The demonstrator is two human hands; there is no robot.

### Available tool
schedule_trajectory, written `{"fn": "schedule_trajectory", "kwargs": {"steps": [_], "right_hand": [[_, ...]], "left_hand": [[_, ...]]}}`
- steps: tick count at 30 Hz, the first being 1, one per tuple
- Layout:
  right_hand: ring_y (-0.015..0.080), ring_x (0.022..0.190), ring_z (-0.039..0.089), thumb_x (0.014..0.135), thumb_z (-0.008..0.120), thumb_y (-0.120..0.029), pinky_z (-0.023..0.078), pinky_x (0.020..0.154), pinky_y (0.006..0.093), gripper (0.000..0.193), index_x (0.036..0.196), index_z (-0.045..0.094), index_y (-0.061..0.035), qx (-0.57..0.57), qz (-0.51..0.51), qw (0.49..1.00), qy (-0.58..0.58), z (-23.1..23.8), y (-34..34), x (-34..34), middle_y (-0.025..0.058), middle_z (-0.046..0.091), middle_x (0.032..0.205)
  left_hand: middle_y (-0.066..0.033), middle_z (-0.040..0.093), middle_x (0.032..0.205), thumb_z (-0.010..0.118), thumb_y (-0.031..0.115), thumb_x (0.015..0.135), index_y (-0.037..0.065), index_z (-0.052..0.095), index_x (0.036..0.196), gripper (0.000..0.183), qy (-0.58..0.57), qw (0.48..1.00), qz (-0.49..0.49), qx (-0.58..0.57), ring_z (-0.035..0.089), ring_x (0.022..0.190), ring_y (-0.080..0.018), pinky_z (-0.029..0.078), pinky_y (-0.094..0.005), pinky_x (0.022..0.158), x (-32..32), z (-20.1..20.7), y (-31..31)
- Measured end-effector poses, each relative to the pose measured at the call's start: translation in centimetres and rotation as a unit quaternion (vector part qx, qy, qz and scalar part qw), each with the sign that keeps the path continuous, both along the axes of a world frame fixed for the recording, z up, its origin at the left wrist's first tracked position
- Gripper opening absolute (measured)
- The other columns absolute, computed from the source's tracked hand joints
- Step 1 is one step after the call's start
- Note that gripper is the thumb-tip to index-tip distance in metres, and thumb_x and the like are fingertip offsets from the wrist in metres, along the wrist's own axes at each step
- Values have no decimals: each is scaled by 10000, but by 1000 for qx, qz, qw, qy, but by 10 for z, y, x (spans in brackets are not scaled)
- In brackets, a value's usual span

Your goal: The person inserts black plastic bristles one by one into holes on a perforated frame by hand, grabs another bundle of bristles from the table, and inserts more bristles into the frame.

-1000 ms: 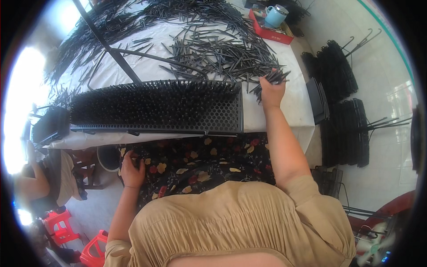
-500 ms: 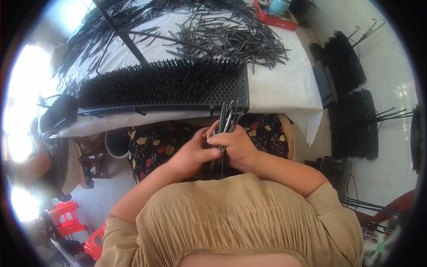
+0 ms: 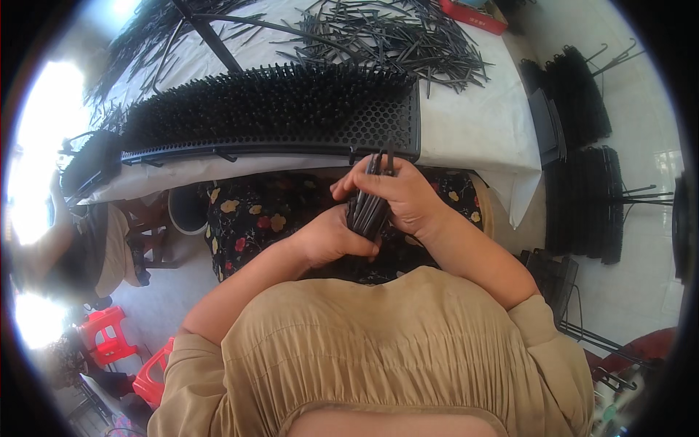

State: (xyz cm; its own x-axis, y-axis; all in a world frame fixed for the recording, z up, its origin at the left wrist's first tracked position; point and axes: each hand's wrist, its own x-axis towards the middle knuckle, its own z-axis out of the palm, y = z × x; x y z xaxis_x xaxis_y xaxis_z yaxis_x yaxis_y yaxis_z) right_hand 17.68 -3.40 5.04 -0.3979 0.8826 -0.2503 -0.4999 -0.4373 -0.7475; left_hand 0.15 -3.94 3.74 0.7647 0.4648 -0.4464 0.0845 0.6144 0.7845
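Observation:
A bundle of thin black strips (image 3: 366,214) is gathered between my two hands over my lap. My left hand (image 3: 331,237) closes round its lower end, the thumb lying across the strips. From above, my right hand (image 3: 397,191) grips the upper part, with a few strip ends poking up past its fingers. Just beyond my hands, at the table's near edge, stands a long black perforated rack (image 3: 378,124). Upright black pieces (image 3: 269,102) fill most of its holes, while bare holes show at its right end.
Loose black strips (image 3: 393,44) lie heaped on the white-covered table (image 3: 473,124). A red box (image 3: 477,16) sits at the far right. Black racks (image 3: 582,204) line the right wall. Another person (image 3: 87,247) sits at the left, near red stools (image 3: 109,335).
My right hand has shifted up along the bundle, and my left hand now wraps its lower end. The strips stand out less above my fingers. The view has tilted slightly.

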Motion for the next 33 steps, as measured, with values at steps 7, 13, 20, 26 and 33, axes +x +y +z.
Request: {"fn": "schedule_trajectory", "kwargs": {"steps": [7, 13, 20, 26, 33], "right_hand": [[359, 1116, 627, 1055, 417, -330, 453, 1040, 483, 391, 994, 635, -11, 67, -78, 992, 80, 1, 16, 6, 223, 643, 1203], [372, 1109, 641, 1073, 344, -362, 504, 995, 501, 407, 1027, 607, -54, 32, -141, 933, 331, 21, 28, 60, 228, 646, 1207], [198, 1117, 611, 1045, 494, -331, 469, 997, 328, 356, 1177, 591, -15, -22, -153, 987, -49, -2, -29, -1, 123, 636, 1221], [162, 1224, 506, 1047, 439, -425, 393, 1065, 343, 485, 1353, 483, -52, -123, -7, 984, 130, -26, -44, -19, 44, 566, 1291], [232, 1298, 424, 1009, 511, -478, 325, 1110, 358, 646, 1435, 383, -9, 80, -4, 992, -96, -23, -35, -28, 120, 436, 1416]], "left_hand": [[-66, 645, 795, 787, 56, 742, -2, 620, 992, 306, -103, 991, 24, -79, 629, 695, -183, 515, -308, 681, -3, -7, 6], [-72, 651, 769, 746, 8, 763, -15, 640, 925, 195, -49, 998, 21, -21, 624, 647, -170, 507, -293, 641, -14, 2, 8], [-71, 647, 996, 775, 53, 800, -7, 615, 1061, 312, -72, 981, 175, 43, 610, 980, -156, 500, -311, 867, -10, 7, -4], [-49, 616, 1155, 813, 39, 776, 16, 466, 1307, 634, 182, 954, 117, 207, 584, 1068, -141, 476, -314, 961, -2, 5, -12], [-20, 625, 1019, 708, -35, 773, 16, 557, 1136, 396, 3, 944, 313, 106, 598, 924, -123, 500, -280, 861, -3, -13, -8]]}}
